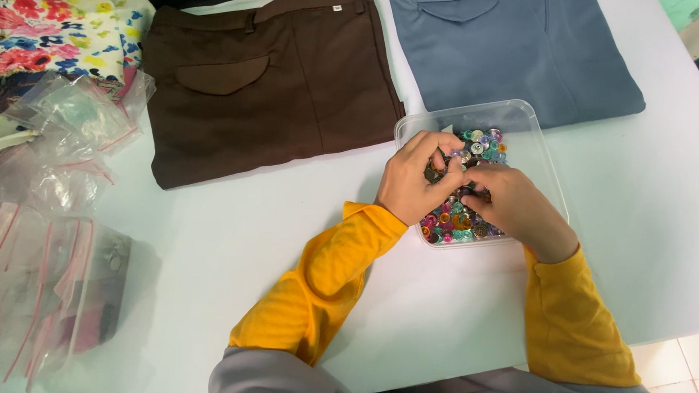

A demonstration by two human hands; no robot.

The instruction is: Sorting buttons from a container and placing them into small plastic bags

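Right now both hands are down in a clear plastic tub (529, 122) that sits on the pale table (650, 236), just below a folded blue garment (517, 46). The tub is full of small buttons (480, 143) in many colours: teal, pink, orange, silver. The left hand (416, 180) rests over the tub's left edge with its fingers curled inward onto the heap; the right hand (509, 201) lies across the lower right part, fingers bent toward the left hand so that the fingertips of the two meet in the middle of the pile. Both hands look closed down among the buttons, but I cannot tell whether either one actually pinches a button, since the fingertips hide each other. Yellow sleeves (328, 291) cover both forearms. To the left of the tub, well apart from the hands, lie folded brown trousers (268, 80) with a pocket flap facing up. Further left is a flowered cloth (48, 21), and along the table's left side a loose pile of clear zip bags (46, 204) with red strips.
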